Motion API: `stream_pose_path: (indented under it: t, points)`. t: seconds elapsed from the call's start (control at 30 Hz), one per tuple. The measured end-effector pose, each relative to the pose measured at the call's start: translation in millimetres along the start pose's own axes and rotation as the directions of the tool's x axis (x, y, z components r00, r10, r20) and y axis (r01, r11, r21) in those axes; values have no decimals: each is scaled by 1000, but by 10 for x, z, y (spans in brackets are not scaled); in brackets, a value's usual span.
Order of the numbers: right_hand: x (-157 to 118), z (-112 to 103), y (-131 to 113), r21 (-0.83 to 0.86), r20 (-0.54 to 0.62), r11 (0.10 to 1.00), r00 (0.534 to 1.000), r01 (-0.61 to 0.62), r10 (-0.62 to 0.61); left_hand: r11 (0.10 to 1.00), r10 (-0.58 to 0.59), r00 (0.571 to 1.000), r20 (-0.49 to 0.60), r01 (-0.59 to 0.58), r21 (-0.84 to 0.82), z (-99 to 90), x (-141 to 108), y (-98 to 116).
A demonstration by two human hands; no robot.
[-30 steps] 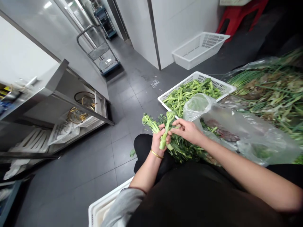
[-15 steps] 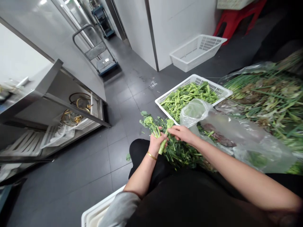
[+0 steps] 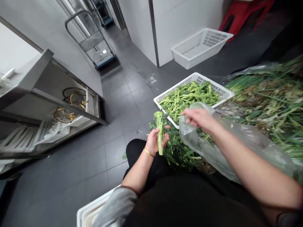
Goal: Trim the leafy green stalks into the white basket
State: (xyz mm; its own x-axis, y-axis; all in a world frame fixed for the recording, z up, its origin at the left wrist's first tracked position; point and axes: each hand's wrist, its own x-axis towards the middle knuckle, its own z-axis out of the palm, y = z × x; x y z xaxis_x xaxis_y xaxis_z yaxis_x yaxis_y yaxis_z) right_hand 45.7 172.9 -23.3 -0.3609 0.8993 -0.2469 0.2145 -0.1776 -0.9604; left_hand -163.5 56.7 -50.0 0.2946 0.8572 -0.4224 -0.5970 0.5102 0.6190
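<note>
My left hand (image 3: 156, 138) is closed around pale green broccoli stems (image 3: 160, 135), held upright with the small florets on top and the cut end below. A gold bracelet circles that wrist. To its right, my right hand (image 3: 200, 119) is over the mouth of a clear plastic bag (image 3: 191, 134). Its fingers are curled and slightly blurred; whatever they hold, if anything, cannot be made out. Below and between the hands lies a heap of dark green leaves (image 3: 176, 148). Just beyond, a white basket (image 3: 222, 91) holds many trimmed green stalks (image 3: 189, 94).
Spring onions (image 3: 262, 94) are piled at right. Another white basket (image 3: 189, 60) stands by the wall near a red stool (image 3: 239, 15). At left are a steel shelf unit (image 3: 68, 104) and a platform trolley (image 3: 101, 53). A white container (image 3: 81, 211) sits at my left side.
My right hand has left the stems and moved right to the plastic bag, whose mouth has sagged. The leafy part in my left hand is gone; the stems now stand more upright.
</note>
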Motion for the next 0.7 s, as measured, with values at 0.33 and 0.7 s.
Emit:
stream_pose_path:
  t: [0.33, 0.7]
  points:
    - [-462, 729, 139, 190, 10, 968, 985, 165, -170, 972, 119, 957, -266, -58, 226, 180, -197, -414]
    - [-1519, 1316, -91, 82, 167, 881, 865, 466, -473, 912, 398, 892, -216, -359, 197, 279, -373, -342]
